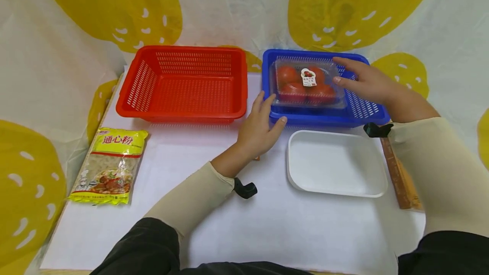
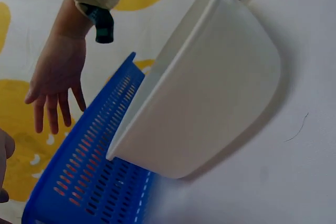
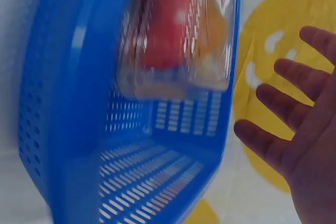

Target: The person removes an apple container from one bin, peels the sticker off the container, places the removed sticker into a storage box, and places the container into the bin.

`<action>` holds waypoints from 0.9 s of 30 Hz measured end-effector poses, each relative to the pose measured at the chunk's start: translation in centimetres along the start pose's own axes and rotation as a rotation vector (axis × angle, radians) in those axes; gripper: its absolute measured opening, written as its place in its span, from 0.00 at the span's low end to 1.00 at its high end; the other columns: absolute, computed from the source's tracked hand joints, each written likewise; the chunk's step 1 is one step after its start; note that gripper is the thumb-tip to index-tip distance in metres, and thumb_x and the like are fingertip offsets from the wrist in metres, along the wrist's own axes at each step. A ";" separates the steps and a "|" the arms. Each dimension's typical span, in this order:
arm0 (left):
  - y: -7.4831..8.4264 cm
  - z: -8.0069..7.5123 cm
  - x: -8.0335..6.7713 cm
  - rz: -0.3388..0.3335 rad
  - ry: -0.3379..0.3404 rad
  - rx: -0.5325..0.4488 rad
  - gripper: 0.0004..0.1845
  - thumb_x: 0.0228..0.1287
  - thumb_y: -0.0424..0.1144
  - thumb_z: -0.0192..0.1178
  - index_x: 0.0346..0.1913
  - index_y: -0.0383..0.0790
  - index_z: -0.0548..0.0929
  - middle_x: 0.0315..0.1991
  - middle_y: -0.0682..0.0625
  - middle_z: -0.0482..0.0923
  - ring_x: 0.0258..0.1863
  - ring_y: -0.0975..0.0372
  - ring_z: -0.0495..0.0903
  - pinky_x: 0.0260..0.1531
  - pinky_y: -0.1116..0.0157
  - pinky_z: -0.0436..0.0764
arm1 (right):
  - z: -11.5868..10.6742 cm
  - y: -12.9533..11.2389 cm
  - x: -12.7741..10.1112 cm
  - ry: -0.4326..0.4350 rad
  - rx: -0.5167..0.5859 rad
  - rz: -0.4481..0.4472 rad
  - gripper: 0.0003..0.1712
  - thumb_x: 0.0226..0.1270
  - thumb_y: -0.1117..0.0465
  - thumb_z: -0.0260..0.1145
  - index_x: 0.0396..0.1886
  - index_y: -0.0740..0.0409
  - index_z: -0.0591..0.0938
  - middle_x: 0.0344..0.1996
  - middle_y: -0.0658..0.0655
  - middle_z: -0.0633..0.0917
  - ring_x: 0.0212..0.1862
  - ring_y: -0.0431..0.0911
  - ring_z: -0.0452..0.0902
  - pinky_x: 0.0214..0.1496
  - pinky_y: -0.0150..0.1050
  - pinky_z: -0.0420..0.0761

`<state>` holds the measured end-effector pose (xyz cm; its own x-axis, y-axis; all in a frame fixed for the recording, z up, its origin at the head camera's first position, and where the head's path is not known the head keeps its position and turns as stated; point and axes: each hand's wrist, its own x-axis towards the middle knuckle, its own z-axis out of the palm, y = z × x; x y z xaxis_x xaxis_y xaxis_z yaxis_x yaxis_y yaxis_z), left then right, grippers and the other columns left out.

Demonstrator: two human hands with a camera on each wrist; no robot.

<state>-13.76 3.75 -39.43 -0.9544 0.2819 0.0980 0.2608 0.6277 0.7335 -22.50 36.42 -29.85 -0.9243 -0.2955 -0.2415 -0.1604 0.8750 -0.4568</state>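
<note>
A clear plastic box of tomatoes (image 1: 292,90) with a white label sits inside the blue basket (image 1: 317,118), toward its left side. My left hand (image 1: 257,130) is at the basket's front left corner, fingers spread and holding nothing; whether the fingertips touch the rim I cannot tell. Over the basket's right part hovers my right hand (image 1: 368,79), thumb and fingers apart. In the right wrist view its straight fingers (image 3: 283,106) stand beside the basket wall with nothing between them. The box appears there blurred within the basket (image 3: 79,103).
A red basket (image 1: 195,96) stands left of the blue one. A white tray (image 1: 336,164) lies in front of the blue basket. At the left edge is a yellow bag of pasta (image 1: 108,166). A brown package (image 1: 405,181) lies partly under my right forearm.
</note>
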 end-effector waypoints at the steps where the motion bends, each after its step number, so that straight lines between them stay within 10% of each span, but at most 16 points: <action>1: -0.1 0.2 0.2 -0.002 0.013 -0.004 0.39 0.79 0.55 0.57 0.86 0.49 0.58 0.87 0.45 0.45 0.77 0.44 0.69 0.65 0.38 0.77 | -0.2 0.4 0.3 -0.015 0.020 0.018 0.46 0.84 0.39 0.54 0.90 0.44 0.46 0.84 0.71 0.52 0.81 0.76 0.46 0.73 0.81 0.51; 12: -1.6 2.1 1.5 0.015 0.129 -0.129 0.34 0.81 0.47 0.55 0.83 0.43 0.63 0.86 0.42 0.48 0.79 0.45 0.66 0.69 0.40 0.75 | -2.8 4.6 3.4 -0.114 0.174 0.163 0.50 0.82 0.33 0.51 0.90 0.48 0.43 0.85 0.71 0.51 0.81 0.75 0.47 0.76 0.77 0.51; 27: -3.2 3.1 1.7 -0.032 0.080 -0.257 0.34 0.83 0.49 0.55 0.85 0.52 0.58 0.81 0.49 0.63 0.71 0.55 0.74 0.68 0.50 0.77 | -0.5 8.4 7.9 -0.187 0.310 0.183 0.51 0.83 0.35 0.51 0.89 0.52 0.40 0.85 0.71 0.47 0.80 0.72 0.48 0.78 0.72 0.56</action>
<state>-15.77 4.45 -43.74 -0.9726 0.2004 0.1175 0.1948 0.4276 0.8827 -31.28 41.69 -35.17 -0.8444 -0.2351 -0.4813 0.1396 0.7709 -0.6215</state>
